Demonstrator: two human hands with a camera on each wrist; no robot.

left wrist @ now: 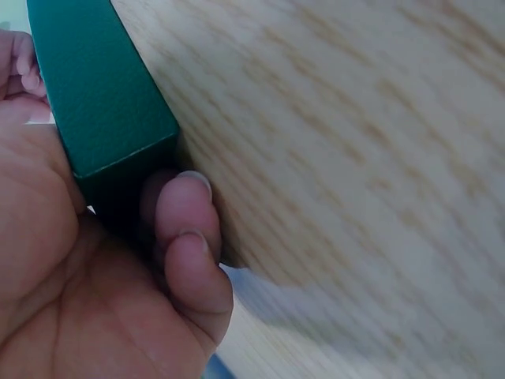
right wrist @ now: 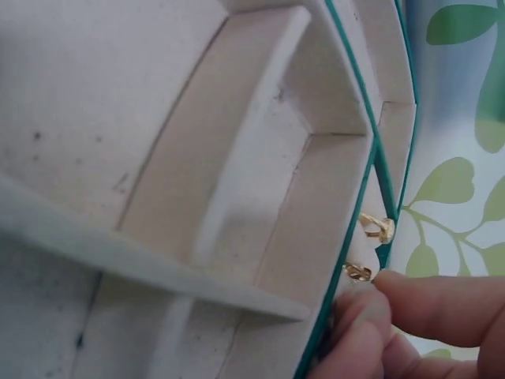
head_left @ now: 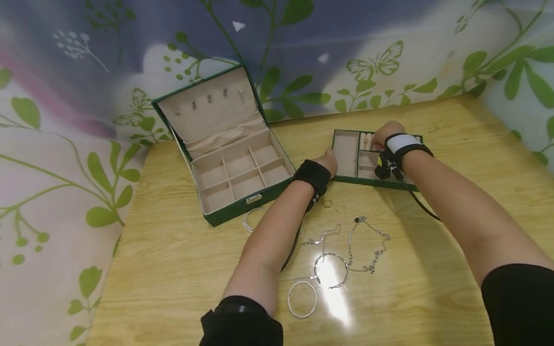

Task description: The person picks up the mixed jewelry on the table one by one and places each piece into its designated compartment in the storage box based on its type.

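Two hands at a green tray

At left stands an open green jewelry box (head_left: 231,213), lid raised, six compartments showing. A silver bangle (head_left: 289,301) lies on the table in front of it. Next, the left hand (head_left: 330,162) grips the tray (head_left: 346,156) by its left end, fingers curled round a corner; the tray lies flat, right of the box. Two loose rings (head_left: 327,203) sit just in front. Farther right, the right hand (head_left: 388,133) has its fingertips bunched beside gold rings (right wrist: 380,230) in the tray's ring slot; whether they pinch one cannot be told.
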